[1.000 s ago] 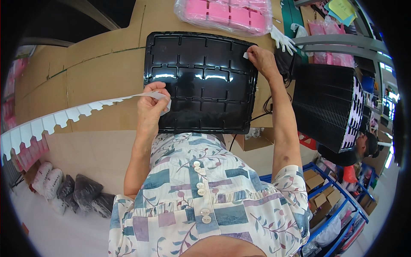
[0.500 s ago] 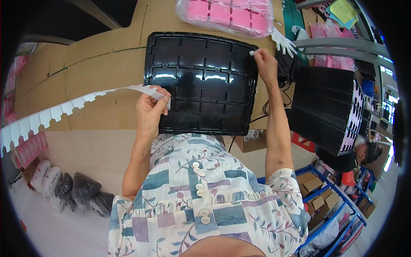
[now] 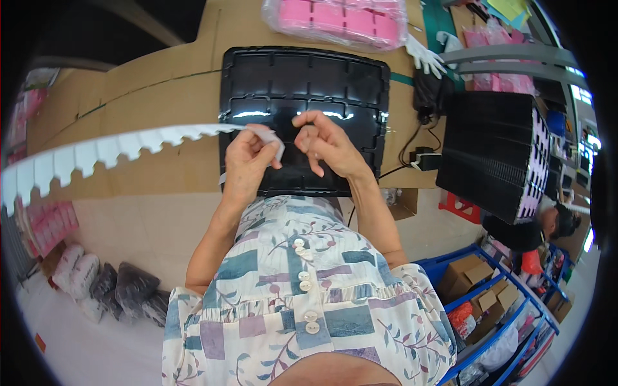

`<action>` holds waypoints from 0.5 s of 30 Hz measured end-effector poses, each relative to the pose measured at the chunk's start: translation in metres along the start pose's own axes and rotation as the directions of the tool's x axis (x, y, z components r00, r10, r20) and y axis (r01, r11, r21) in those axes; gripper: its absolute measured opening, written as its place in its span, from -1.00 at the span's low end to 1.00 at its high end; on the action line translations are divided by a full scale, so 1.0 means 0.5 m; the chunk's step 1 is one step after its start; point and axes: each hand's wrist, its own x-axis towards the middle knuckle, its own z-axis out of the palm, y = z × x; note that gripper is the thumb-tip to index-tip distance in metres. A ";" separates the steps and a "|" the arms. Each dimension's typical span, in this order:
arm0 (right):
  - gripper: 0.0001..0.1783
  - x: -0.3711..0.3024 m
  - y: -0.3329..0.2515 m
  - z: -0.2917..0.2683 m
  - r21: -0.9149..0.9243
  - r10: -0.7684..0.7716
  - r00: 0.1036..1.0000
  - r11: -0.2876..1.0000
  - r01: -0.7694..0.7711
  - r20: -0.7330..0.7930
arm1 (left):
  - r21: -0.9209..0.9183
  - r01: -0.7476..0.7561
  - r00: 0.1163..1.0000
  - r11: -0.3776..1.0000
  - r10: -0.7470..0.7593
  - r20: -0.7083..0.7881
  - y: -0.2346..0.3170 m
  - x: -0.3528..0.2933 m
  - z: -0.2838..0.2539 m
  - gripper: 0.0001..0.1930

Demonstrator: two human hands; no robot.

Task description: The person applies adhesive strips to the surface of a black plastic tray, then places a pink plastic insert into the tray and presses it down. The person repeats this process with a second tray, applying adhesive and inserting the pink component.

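My left hand [image 3: 248,161] pinches the end of a long white strip [image 3: 116,151] with a notched lower edge, perhaps a sticker strip. The strip stretches away to the left past the table's front edge. Just right of it, my right hand [image 3: 328,145] hovers with fingers apart and partly bent, and I see nothing in them. Both hands are over a glossy black plastic tray [image 3: 306,74] with moulded ridges, lying on the cardboard-covered table. A small whitish patch [image 3: 223,179] shows at the tray's lower left edge.
Pink trays in clear plastic [image 3: 338,22] sit beyond the black tray, beside a white glove [image 3: 425,56]. On the right stands a stack of black trays [image 3: 486,154], near a black cable and plug [image 3: 425,157]. Blue shelving with cartons [image 3: 463,276] is lower right; another person [image 3: 557,222] is beyond.
My right hand has left the black tray's far right corner, where it held a small white piece, and come in beside my left hand. My left hand has shifted slightly right with the strip.
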 end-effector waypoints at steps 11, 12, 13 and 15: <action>-0.81 0.049 -0.019 0.109 -0.488 -0.223 0.970 0.860 0.150 -0.095 | 0.080 -0.082 0.990 0.993 0.091 -0.109 -0.015 -0.015 -0.019 -0.88; -0.82 0.050 -0.026 0.120 -0.553 -0.272 0.959 0.812 0.185 -0.078 | 0.089 -0.097 0.989 0.991 0.106 -0.106 -0.017 -0.016 -0.021 -0.87; -0.83 0.052 -0.023 0.121 -0.567 -0.286 0.955 0.800 0.196 -0.074 | 0.097 -0.111 0.988 0.989 0.120 -0.098 -0.019 -0.016 -0.022 -0.86; -0.85 0.061 -0.016 0.118 -0.593 -0.314 0.947 0.775 0.217 -0.065 | 0.123 -0.193 0.972 0.973 0.207 -0.111 -0.014 -0.020 -0.020 -0.84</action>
